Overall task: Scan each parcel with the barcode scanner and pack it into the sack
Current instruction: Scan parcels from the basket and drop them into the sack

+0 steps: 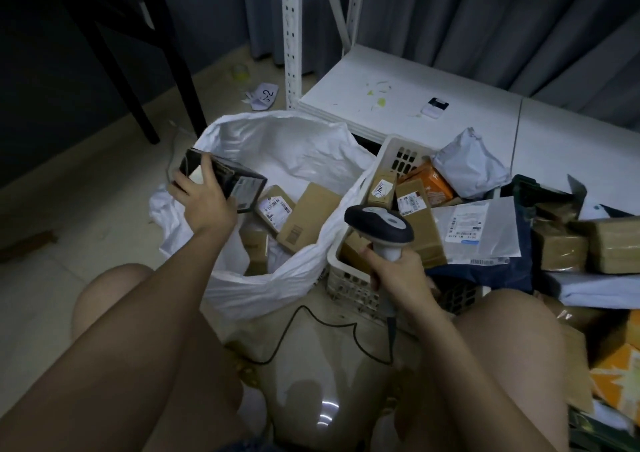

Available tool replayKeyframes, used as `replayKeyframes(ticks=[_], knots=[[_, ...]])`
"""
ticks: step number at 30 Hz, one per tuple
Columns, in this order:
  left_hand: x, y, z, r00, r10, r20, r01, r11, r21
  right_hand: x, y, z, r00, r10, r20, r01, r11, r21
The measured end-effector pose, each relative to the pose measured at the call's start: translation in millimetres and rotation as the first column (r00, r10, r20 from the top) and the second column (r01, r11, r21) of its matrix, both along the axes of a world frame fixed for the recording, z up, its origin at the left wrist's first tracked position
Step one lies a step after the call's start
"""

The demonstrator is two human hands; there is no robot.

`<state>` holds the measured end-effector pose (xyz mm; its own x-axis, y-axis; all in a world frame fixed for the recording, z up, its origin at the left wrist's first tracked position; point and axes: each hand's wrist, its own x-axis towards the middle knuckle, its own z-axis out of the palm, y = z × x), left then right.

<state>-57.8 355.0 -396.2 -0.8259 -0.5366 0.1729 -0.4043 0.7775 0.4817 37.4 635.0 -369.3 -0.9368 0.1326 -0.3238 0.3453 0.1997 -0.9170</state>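
A dark glossy boxed parcel (pixel 221 180), tilted with its pale label end facing right, sat in the left hand's (pixel 204 206) grip over the open mouth of the white sack (pixel 277 147). Below that grip, brown cardboard parcels (pixel 294 216) lay labelled inside the sack. The right hand (pixel 398 275) gripped the barcode scanner (pixel 379 225) by its pale handle, dark head pointing left towards the held parcel.

One head-worn camera looked steeply down and forward from close above the white sack (pixel 277 181), which lay centre-frame.
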Motion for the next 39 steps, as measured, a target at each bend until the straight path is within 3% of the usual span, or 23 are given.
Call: replayKeyframes(ticks=[3, 6, 9, 14, 16, 20, 24, 25, 27, 29, 31, 36, 39], knots=[[-4.1, -10.6, -7.1, 0.999, -0.022, -0.044, 0.024, 0.999, 0.034, -13.8, -9.7, -5.8, 1.000, 0.026, 0.005, -0.026, 1.000, -0.004], [-5.8, 0.1, -16.6, 0.981, -0.138, -0.134, 0.157, 0.978, 0.140, -28.6, -20.1, -13.1, 1.000, 0.024, 0.004, -0.024, 1.000, -0.019], [-15.1, 14.8, -24.4, 0.980, -0.180, -0.087, 0.196, 0.952, 0.235, -40.2, -25.4, -18.6, 1.000, 0.017, 0.001, -0.017, 0.999, -0.029], [-38.5, 6.6, -35.5, 0.993, -0.037, 0.109, 0.047, 0.994, -0.095, -51.3, -27.1, -20.0, 1.000, 0.025, 0.013, -0.025, 0.999, -0.029], [-45.5, -3.2, -38.3, 0.995, 0.000, 0.104, 0.006, 0.998, -0.059, -58.7, -29.2, -17.0, 1.000, 0.020, 0.018, -0.020, 1.000, -0.024], [-59.3, -15.1, -47.8, 0.991, -0.119, 0.067, 0.113, 0.990, 0.078, -74.3, -39.0, -18.5, 0.999, 0.037, 0.027, -0.035, 0.998, -0.051], [-72.0, -27.7, -58.4, 0.849, -0.227, 0.476, 0.200, 0.974, 0.107, -79.8, -46.1, -29.1, 0.998, 0.054, 0.037, -0.051, 0.995, -0.088], [-72.8, -31.4, -57.2, 0.848, -0.248, 0.468, 0.234, 0.968, 0.089, -79.8, -46.9, -30.8, 0.998, 0.060, 0.034, -0.057, 0.995, -0.082], [-69.5, -38.2, -56.0, 0.922, -0.262, 0.286, 0.282, 0.959, -0.033, -80.4, -48.0, -35.8, 0.997, 0.058, 0.043, -0.055, 0.997, -0.055], [-65.4, -42.6, -56.2, 0.980, -0.185, 0.075, 0.194, 0.970, -0.147, -81.5, -49.2, -41.3, 0.997, 0.042, 0.067, -0.040, 0.999, -0.037], [-64.2, -49.7, -57.7, 0.999, -0.049, -0.015, 0.046, 0.989, -0.144, -82.9, -51.2, -45.7, 0.996, 0.036, 0.080, -0.034, 0.999, -0.028], [-71.2, -71.3, -63.9, 0.957, 0.061, 0.284, -0.085, 0.994, 0.071, -87.6, -56.5, -47.8, 0.996, 0.035, 0.086, -0.033, 0.999, -0.021], [-71.5, -87.4, -67.3, 0.961, 0.035, 0.273, -0.093, 0.975, 0.204, -92.3, -63.4, -45.3, 0.995, 0.023, 0.097, -0.019, 0.999, -0.041]])
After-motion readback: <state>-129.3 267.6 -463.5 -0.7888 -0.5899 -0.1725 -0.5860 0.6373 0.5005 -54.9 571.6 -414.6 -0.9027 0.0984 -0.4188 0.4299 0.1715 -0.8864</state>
